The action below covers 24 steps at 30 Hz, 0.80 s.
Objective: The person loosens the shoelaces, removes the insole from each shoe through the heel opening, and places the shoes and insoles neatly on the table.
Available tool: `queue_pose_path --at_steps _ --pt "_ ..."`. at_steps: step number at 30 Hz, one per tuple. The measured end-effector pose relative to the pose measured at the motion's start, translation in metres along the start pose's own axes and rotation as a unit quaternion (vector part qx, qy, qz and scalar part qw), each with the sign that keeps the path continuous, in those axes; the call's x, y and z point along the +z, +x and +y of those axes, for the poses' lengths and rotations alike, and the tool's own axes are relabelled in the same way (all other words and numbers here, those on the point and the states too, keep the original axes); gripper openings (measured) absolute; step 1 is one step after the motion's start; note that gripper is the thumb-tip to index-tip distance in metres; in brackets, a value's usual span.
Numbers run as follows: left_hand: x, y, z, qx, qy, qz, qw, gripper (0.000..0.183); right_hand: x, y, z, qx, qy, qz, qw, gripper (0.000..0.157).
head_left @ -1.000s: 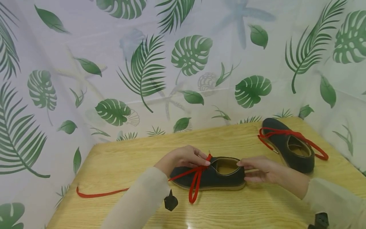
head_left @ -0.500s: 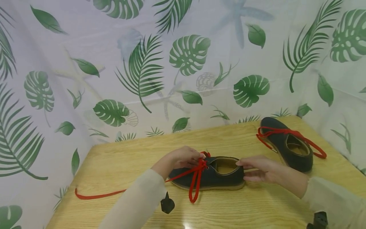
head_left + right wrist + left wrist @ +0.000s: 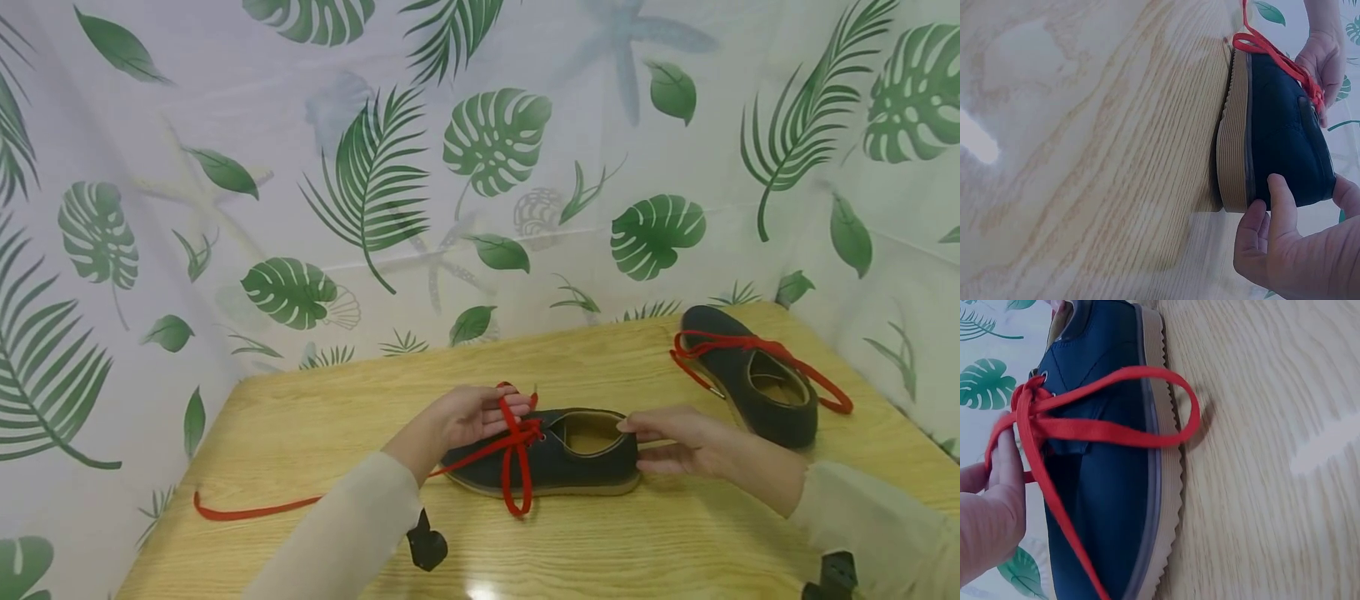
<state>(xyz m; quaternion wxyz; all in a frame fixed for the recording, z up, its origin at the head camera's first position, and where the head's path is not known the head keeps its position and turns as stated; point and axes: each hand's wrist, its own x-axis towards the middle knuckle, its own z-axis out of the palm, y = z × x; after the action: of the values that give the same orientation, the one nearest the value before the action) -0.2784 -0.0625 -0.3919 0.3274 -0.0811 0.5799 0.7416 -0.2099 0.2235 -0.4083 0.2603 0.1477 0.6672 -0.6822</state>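
A dark blue lace-up shoe (image 3: 581,473) sits sole down on the wooden table, toe to the left. Its red shoelace (image 3: 1107,432) forms a loop hanging over the near side. One lace end trails left across the table. My left hand (image 3: 468,417) is over the shoe's front, palm showing, with the lace running across its nearly straight fingers (image 3: 1007,453). At the heel, my right hand (image 3: 693,442) grips the shoe, thumb at the collar and fingers against the back. The left thumb is hard to make out.
A second dark blue shoe (image 3: 776,400), its red lace tied in a bow, stands at the table's back right. Behind the wooden table (image 3: 315,433) hangs a leaf-patterned cloth (image 3: 570,150), which also covers the sides.
My left hand has released its pinch at the knot, shifted slightly left and turned palm out, drawing a lace strand over its fingers. The near loop shifted slightly. My right hand stays at the heel.
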Motion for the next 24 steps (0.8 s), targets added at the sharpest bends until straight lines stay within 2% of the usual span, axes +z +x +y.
queue_pose_path --at_steps 5,11,18,24 --pt "-0.012 -0.002 0.001 0.008 0.0 0.006 0.9999 0.035 0.001 -0.001 0.0 -0.003 -0.003 -0.003 1.0 0.01" --pt "-0.032 -0.009 0.002 -0.007 0.064 -0.023 0.9977 0.035 0.001 -0.002 -0.002 -0.003 -0.004 -0.002 1.0 0.009" --pt "-0.06 -0.02 0.003 0.033 0.079 -0.071 0.9938 0.027 0.0 -0.002 -0.002 -0.004 -0.004 0.0 1.0 0.01" --pt "-0.081 -0.03 0.004 0.057 0.088 -0.08 0.9913 0.019 0.003 -0.004 -0.004 0.001 -0.007 0.005 1.0 0.011"
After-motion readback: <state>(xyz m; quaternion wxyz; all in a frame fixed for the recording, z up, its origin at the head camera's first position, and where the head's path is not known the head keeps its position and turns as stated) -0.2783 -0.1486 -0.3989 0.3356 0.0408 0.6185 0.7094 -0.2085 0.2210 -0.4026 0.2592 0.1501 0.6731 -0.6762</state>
